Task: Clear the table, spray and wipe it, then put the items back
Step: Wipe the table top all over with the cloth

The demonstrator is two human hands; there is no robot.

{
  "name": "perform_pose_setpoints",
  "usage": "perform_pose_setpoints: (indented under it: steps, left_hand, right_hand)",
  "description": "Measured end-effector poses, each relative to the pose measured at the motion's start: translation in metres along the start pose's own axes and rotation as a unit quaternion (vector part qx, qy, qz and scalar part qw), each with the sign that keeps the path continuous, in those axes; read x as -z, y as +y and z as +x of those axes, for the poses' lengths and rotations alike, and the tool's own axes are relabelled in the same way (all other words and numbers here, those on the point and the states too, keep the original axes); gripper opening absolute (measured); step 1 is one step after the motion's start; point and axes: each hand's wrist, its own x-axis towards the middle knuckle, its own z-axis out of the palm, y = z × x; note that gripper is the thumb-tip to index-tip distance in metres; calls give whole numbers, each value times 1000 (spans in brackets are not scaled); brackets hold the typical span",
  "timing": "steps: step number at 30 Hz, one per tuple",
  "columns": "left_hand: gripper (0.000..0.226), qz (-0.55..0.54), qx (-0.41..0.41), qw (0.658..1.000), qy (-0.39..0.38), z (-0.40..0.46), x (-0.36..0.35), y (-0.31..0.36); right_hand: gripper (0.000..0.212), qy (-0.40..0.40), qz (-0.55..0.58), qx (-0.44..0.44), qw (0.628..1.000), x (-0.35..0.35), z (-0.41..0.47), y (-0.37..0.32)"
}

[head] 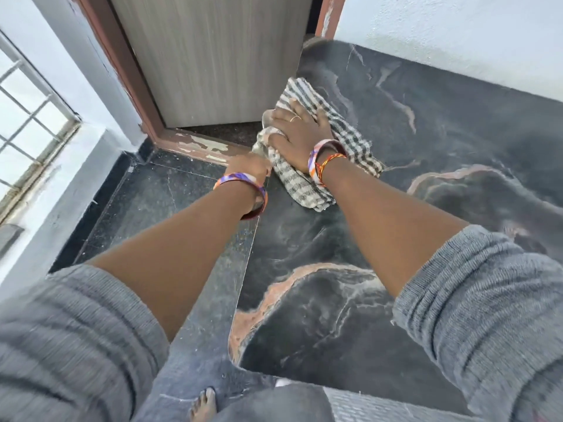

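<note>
Table (396,208): dark marble top with pale and orange veins.
Cloth (307,184): checked grey and white, bunched at the table's left edge.
Right hand (300,138): fingers spread, pressing flat on the cloth.
Left hand (248,169): curled at the cloth's hanging corner, beside the table edge; blurred, so the grip is unclear.
Door (213,56): grey, behind the table.

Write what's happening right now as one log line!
step: wiping | right hand: presses cloth on table | left hand: at table's left edge by cloth, grip unclear | items: none visible on table
</note>
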Motion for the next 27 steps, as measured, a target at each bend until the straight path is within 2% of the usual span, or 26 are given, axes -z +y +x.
perform_pose_setpoints:
  steps: [2, 4, 7, 10, 13, 17, 22, 25, 27]
  left_hand:
    - [46, -39, 24, 998, -32, -1, 12, -26]
    - [44, -81, 18, 994, -67, -7, 21, -43]
    - [46, -113, 20, 993, -26, -27, 36, -70]
    - [55, -71, 19, 997, 9, -46, 41, -95]
    - [56, -24, 4, 1000, 4, -74, 41, -109]
    - [44, -31, -104, 993, 39, -104, 34, -126]
    - [31, -19, -259, 963, 71, -129, 23, -132]
    - [28, 54, -357, 929, 84, -137, 20, -131]
    - [29, 100, -435, 889, 98, -145, 16, -127]
  right_hand:
    - [46, 0, 0, -11, 1000, -7, -25, -18]
    - [45, 0, 4, -16, 1000, -13, -49, -35]
    - [43, 0, 3, -7, 1000, -22, -90, -65]
    - [45, -6, -2, 3, 1000, -32, -131, -94]
    - [58, 7, 19, 16, 1000, -43, -169, -116]
    - [59, 12, 35, 37, 999, -55, -206, -136]
    - [62, 17, 16, 50, 998, -63, -239, -145]
    - [64, 33, -35, 22, 999, -69, -264, -142]
    - [59, 60, -65, 17, 996, -73, -283, -133]
